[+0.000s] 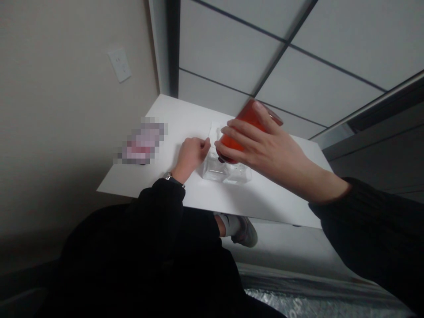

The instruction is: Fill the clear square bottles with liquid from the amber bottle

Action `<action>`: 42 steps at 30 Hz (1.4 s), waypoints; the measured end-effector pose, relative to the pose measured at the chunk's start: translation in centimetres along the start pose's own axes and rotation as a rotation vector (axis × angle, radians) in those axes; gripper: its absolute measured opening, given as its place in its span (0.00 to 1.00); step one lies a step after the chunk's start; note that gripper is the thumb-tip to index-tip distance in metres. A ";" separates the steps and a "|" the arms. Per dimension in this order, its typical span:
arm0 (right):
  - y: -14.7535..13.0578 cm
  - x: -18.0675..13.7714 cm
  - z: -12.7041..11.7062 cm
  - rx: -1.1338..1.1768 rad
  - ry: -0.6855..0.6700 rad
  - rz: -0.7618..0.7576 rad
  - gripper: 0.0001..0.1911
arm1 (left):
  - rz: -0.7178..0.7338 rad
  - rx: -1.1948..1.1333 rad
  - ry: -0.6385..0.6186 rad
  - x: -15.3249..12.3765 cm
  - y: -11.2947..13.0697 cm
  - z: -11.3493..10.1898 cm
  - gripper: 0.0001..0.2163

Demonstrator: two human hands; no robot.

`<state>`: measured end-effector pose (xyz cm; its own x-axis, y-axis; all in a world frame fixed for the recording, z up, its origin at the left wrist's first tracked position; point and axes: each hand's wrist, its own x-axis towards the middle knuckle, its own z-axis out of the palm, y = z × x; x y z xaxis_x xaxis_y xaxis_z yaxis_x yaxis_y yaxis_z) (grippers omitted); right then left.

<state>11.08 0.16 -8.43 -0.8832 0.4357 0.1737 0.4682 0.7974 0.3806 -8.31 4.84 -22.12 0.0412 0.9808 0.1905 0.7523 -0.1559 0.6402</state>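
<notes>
My right hand point(261, 148) is wrapped round a clear cup of orange-red liquid point(243, 128), held tilted just above a clear plastic box point(227, 170) on the white table point(185, 119). My left hand point(192, 154) rests on the table at the box's left side, fingers curled and pinched on what looks like the box's thin open lid point(212, 130). A watch shows at my left wrist, above a black sleeve.
A blurred pinkish item point(142, 143) lies on the table to the left. The beige wall carries a white socket point(119, 65). Grey panels stand behind the table. Under the table's near edge my shoe point(243, 229) shows, above my dark lap.
</notes>
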 end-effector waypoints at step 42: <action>1.2 -1.6 2.4 0.160 0.081 0.170 0.29 | -0.009 0.029 0.008 0.1 0.1 -0.1 0.26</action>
<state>13.12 1.37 -10.42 -0.7875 0.5395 0.2980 0.6031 0.7741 0.1925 -8.27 4.96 -21.98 0.0293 0.9811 0.1911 0.7713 -0.1437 0.6200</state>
